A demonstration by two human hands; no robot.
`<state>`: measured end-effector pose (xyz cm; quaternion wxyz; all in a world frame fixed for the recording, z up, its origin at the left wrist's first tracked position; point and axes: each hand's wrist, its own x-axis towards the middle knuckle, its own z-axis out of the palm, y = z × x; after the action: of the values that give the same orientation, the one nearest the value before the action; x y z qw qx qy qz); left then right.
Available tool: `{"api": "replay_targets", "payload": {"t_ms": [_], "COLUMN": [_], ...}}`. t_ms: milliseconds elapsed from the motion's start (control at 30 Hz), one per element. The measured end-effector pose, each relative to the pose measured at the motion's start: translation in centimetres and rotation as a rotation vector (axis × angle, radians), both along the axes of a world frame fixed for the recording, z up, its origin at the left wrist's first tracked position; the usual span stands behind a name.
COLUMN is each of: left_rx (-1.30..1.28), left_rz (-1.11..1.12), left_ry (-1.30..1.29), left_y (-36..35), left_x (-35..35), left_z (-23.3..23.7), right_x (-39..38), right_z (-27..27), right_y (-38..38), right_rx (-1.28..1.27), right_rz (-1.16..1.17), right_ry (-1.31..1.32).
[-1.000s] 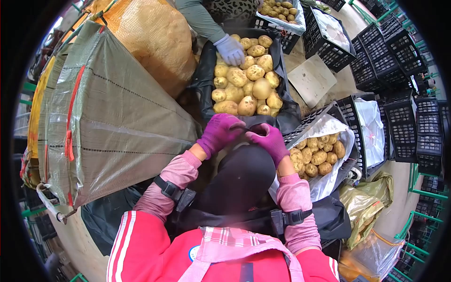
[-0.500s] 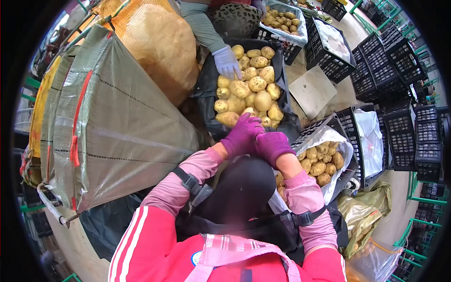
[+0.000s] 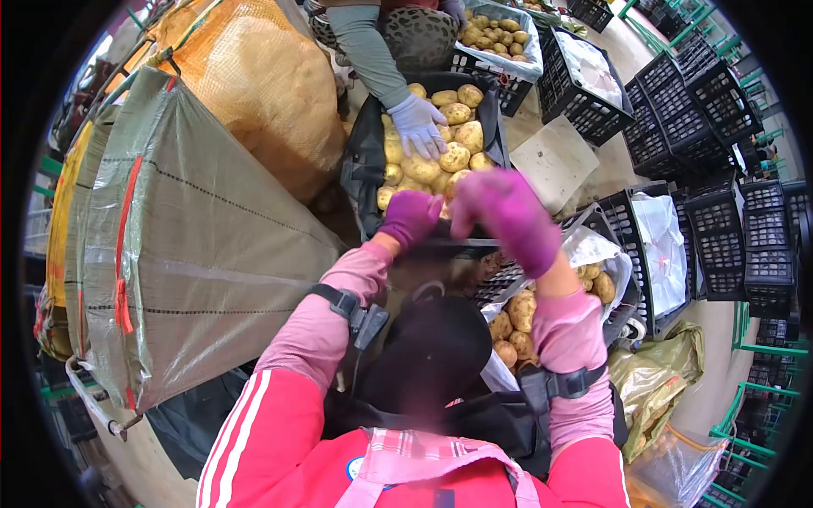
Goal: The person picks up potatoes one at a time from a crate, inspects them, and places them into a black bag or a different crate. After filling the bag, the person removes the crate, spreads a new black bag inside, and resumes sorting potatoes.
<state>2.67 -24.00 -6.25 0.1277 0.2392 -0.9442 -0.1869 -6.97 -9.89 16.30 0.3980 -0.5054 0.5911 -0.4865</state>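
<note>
left hand (image 3: 411, 218) in purple glove, fingers curled at near rim of black potato crate (image 3: 362, 165), upper centre of frame, grasp hidden, right hand (image 3: 508, 216) raised alongside, blurred, grip unclear, co-worker's grey-gloved hand (image 3: 419, 125) on potatoes (image 3: 461, 135) above

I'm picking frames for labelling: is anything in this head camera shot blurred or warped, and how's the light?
Head view: the right hand is smeared by motion, while the left hand and the potatoes beyond it look sharp. Head view: fisheye bends the black crates at the right edge, and a black rim rings the picture. Head view: even daylight, no harsh glare.
</note>
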Motion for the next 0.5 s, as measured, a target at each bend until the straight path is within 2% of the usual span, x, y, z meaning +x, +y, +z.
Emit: {"api": "replay_targets", "payload": {"t_ms": [33, 67, 133, 167, 200, 267, 300, 333, 367, 400, 433, 467, 500], "left_rx": [0.099, 0.134, 0.198, 0.192, 0.205, 0.251, 0.002, -0.001, -0.024, 0.347, 0.155, -0.136, -0.413], "left_rz": [0.108, 0.100, 0.074, 0.012, 0.046, 0.104, 0.036, 0.014, 0.020, 0.287, 0.166, -0.046, -0.210], "left_ry": [0.067, 0.077, 0.108, 0.153, 0.224, 0.353, 0.302, 0.380, 0.204, -0.097, -0.133, -0.090, -0.060], "left_y": [0.1, 0.0, -0.4, -0.4, -0.8, -0.9, -4.5, -7.7, -9.7, -10.4, -15.0, -19.7, -23.9], "left_x": [0.0, -0.4, -2.0, -2.9, -3.5, -4.4, -5.5, -5.7, -4.5, -3.1, -1.8, 1.0, 2.5], "left_z": [2.1, 3.4, 5.7, 6.7, 8.0, 9.9, 6.6, 4.9, 5.7, 8.1, 5.1, 1.4, -1.3], "right_x": [-2.7, -4.3, -7.3, -8.5, -9.1, -7.8, -8.8, -7.6, -7.0, -6.4, -6.0, -5.2, -4.1], "right_z": [1.1, 2.0, 1.0, 0.6, 0.8, 0.5, -1.7, -0.6, -1.5, -1.0, -1.6, -0.7, 0.0], "right_y": [-0.9, -1.3, -2.8, -3.2, -3.4, -3.4, -3.4, -1.6, -0.2, 2.3, 5.1, 8.8, 13.2], "right_rx": [-0.370, -0.319, -0.291, -0.254, -0.218, -0.276, -0.324, -0.276, -0.245, -0.205, -0.234, -0.074, 0.006], "right_rz": [0.033, -0.070, -0.322, -0.376, -0.432, -0.369, -0.321, -0.362, -0.422, -0.453, -0.492, -0.428, -0.479], "right_ry": [0.311, 0.303, -0.054, -0.058, -0.064, 0.023, 0.217, 0.410, 0.324, 0.400, 0.490, 0.405, 0.355]}}
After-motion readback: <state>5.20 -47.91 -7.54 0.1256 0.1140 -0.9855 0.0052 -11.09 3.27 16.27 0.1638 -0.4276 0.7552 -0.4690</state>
